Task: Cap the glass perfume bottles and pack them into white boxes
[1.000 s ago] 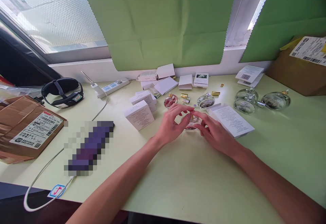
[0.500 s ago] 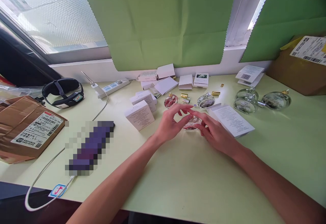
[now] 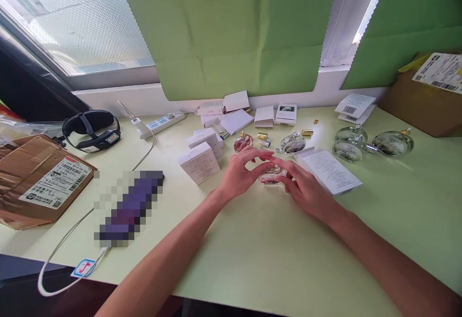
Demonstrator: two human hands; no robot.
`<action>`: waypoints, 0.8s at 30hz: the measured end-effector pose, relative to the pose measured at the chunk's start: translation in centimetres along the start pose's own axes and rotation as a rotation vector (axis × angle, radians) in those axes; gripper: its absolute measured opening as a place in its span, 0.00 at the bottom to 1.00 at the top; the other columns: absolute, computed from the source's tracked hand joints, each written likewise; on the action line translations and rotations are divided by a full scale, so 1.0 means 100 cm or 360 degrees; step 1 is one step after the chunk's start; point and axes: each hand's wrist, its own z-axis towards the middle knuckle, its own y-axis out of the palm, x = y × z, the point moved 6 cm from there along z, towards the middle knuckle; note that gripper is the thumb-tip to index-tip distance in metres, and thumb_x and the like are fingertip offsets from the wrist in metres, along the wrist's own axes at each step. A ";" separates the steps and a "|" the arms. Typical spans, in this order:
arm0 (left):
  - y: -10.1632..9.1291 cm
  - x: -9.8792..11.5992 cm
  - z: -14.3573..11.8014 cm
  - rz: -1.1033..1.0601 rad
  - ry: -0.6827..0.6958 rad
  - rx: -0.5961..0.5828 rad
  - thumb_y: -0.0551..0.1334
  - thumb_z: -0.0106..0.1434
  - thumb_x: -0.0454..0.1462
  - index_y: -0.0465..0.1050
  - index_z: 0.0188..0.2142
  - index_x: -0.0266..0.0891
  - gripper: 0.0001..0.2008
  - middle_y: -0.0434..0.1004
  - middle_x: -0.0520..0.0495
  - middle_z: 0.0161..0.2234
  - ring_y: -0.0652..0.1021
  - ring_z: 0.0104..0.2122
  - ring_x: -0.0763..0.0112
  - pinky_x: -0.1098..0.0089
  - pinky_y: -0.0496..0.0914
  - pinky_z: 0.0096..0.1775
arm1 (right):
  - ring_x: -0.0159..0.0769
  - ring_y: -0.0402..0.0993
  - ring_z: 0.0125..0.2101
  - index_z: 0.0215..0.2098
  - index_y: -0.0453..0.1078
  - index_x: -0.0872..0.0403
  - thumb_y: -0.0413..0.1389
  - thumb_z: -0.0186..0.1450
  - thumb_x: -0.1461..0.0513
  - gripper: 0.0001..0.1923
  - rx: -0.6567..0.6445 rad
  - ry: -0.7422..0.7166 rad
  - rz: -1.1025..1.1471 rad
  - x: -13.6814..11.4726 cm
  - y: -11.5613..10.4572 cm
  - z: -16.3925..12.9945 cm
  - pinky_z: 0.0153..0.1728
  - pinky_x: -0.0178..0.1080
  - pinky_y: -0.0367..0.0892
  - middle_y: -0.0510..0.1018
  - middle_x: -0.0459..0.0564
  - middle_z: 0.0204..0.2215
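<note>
A flat clear-glass perfume bottle (image 3: 270, 178) with a reddish pattern rests on the table between my hands. My left hand (image 3: 242, 172) bends over its upper left, thumb at the bottle's neck and forefinger stretched to meet the other hand's fingertips. With its thumb and fingers on the right side and top of the bottle, my right hand (image 3: 299, 184) helps grip it. My fingers partly cover the neck. Just behind stand a second red-patterned bottle (image 3: 243, 142) and a clear bottle (image 3: 293, 144). Gold caps (image 3: 307, 133) and a silver cap (image 3: 265, 142) lie near them.
White cartons (image 3: 199, 163) stand to the left, and an unfolded white carton (image 3: 334, 172) lies at right. Several more glass bottles (image 3: 392, 143) sit farther right. A pixelated phone (image 3: 132, 206) with a cable, a power strip (image 3: 164, 124), a headset (image 3: 90, 132) and cardboard boxes (image 3: 415, 100) surround the area.
The view has shifted very slightly. My fingers have barely moved around the bottle's neck, and a little more of the bottle shows between my hands.
</note>
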 end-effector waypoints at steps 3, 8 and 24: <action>-0.001 -0.003 0.000 -0.0019 -0.0077 -0.0012 0.68 0.64 0.40 0.81 0.45 0.46 0.10 0.85 0.49 0.41 0.80 0.41 0.68 0.67 0.73 0.41 | 0.32 0.72 0.28 0.68 0.54 0.37 0.44 0.75 0.59 0.24 0.0007 -0.0018 -0.0006 0.000 0.001 0.000 0.37 0.41 0.73 0.74 0.50 0.52; -0.001 -0.007 -0.001 -0.0029 -0.0162 -0.0020 0.68 0.64 0.41 0.82 0.45 0.48 0.10 0.85 0.49 0.41 0.80 0.41 0.66 0.67 0.73 0.40 | 0.31 0.71 0.27 0.67 0.55 0.36 0.45 0.75 0.60 0.24 0.0023 -0.0009 0.0029 0.002 0.001 0.000 0.35 0.40 0.73 0.74 0.49 0.50; -0.001 -0.001 0.000 0.0013 -0.0090 -0.0017 0.69 0.63 0.39 0.82 0.44 0.46 0.09 0.85 0.49 0.41 0.80 0.42 0.66 0.66 0.73 0.41 | 0.32 0.74 0.29 0.65 0.57 0.38 0.46 0.72 0.68 0.27 0.0099 -0.0055 0.0056 0.001 0.004 0.001 0.35 0.39 0.72 0.74 0.48 0.51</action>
